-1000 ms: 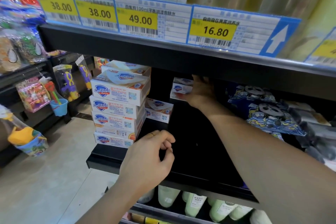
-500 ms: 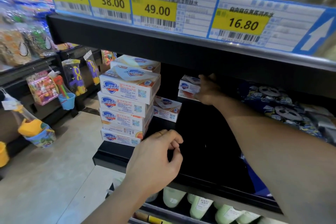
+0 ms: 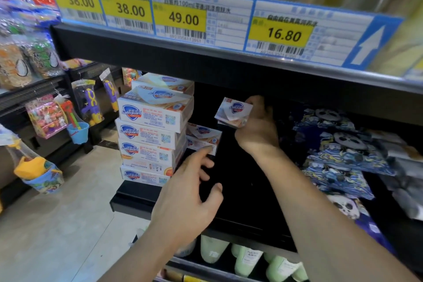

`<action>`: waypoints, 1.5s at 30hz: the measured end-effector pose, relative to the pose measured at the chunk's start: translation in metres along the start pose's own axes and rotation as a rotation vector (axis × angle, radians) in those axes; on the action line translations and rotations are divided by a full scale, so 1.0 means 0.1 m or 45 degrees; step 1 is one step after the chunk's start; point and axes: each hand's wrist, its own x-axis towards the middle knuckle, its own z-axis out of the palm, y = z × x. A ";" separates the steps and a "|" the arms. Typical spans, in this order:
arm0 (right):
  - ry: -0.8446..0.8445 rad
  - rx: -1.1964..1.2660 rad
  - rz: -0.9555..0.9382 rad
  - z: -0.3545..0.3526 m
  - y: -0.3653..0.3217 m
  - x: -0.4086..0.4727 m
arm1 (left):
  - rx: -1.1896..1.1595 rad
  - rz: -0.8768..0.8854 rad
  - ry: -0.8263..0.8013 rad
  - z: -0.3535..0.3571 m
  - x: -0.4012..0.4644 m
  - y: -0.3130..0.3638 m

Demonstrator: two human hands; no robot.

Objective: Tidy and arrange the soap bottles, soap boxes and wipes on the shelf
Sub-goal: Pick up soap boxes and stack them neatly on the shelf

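Head view: right hand point(image 3: 256, 130) grips soap box point(image 3: 233, 111).

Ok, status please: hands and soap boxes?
Right hand grips one soap box, lifted. Left hand open, reaching for small box. Stack stands left. Nothing blocking.

Black shelf point(image 3: 240, 192) bears stacked soap boxes point(image 3: 148, 135); patterned packs point(image 3: 338, 158) rightward

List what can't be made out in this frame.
- Head view: the right hand covers the far side of the soap box it holds.
- Soap bottles below: tops hidden by the shelf edge.
- Small print on the price tags: blurred.
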 end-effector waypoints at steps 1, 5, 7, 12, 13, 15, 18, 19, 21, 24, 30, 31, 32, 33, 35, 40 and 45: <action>0.024 0.086 -0.013 0.00 0.04 -0.12 | -0.002 -0.015 0.017 0.00 0.00 0.01; 0.058 0.275 -0.074 0.01 0.26 -0.69 | 0.007 -0.023 0.029 -0.02 -0.01 0.01; 0.046 0.326 -0.093 0.04 0.36 -0.89 | 0.005 -0.008 0.008 -0.02 -0.01 0.00; -0.034 0.503 -0.213 0.07 0.56 -1.17 | 0.024 0.039 -0.025 -0.01 0.05 -0.03; -0.082 0.524 -0.237 0.07 0.59 -1.21 | 0.011 0.037 -0.042 -0.02 0.06 -0.04; -0.163 0.538 -0.274 0.06 0.65 -1.28 | -0.024 0.032 -0.088 -0.04 0.04 -0.05; -0.165 0.555 -0.272 0.06 0.68 -1.33 | -0.065 0.052 -0.111 -0.04 0.02 -0.08; -0.156 0.576 -0.262 0.06 0.68 -1.34 | -0.093 0.060 -0.093 -0.04 0.02 -0.10; -0.122 0.610 -0.227 0.05 0.69 -1.34 | -0.155 0.054 -0.070 -0.03 0.02 -0.10; -0.131 0.595 -0.199 0.02 0.70 -1.35 | -0.228 0.046 -0.051 -0.04 0.02 -0.11; -0.123 0.552 -0.186 0.01 0.70 -1.36 | -0.231 0.053 -0.045 -0.05 0.03 -0.09; -0.121 0.554 -0.185 0.02 0.71 -1.36 | -0.226 0.055 -0.049 -0.05 0.02 -0.09; -0.119 0.558 -0.179 0.02 0.72 -1.35 | -0.221 0.054 -0.053 -0.05 0.02 -0.08; -0.117 0.563 -0.173 0.03 0.73 -1.35 | -0.218 0.054 -0.053 -0.05 0.02 -0.08; -0.116 0.594 -0.147 0.03 0.75 -1.33 | -0.227 0.049 -0.060 -0.05 0.03 -0.07; -0.155 0.714 -0.054 0.02 0.79 -1.27 | -0.280 0.036 -0.117 -0.09 0.07 -0.08; -0.147 0.769 -0.075 0.04 0.80 -1.27 | -0.274 0.036 -0.134 -0.10 0.06 -0.08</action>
